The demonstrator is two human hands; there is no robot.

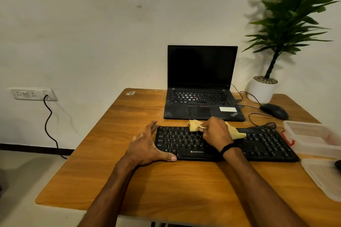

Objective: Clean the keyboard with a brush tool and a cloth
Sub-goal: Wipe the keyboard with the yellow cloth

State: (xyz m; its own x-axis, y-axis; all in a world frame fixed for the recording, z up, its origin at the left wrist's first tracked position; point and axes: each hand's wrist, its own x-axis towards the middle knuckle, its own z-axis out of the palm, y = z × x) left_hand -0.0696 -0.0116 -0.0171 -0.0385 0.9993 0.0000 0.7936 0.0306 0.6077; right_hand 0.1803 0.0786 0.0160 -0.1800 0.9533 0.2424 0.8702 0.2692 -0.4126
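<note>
The right hand [215,132] covers most of the cloth [194,125], so only a crumpled end shows at each side, and the keyboard [267,143] keys beneath are hidden (so are the tips of the fingers [204,131], tucked into the fabric). The left hand [147,145] hides the keyboard's left near corner. At the surface's [166,190] right edge, the clear box [313,134] and a clear lid [323,177] run out of frame. So does a dark object [338,164] beside the lid, with too little showing to name it. The sticker [130,93] at the far left corner is too blurred to read.

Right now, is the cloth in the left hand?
No: the right hand grips the yellow cloth on the keyboard; the left hand holds nothing.
</note>
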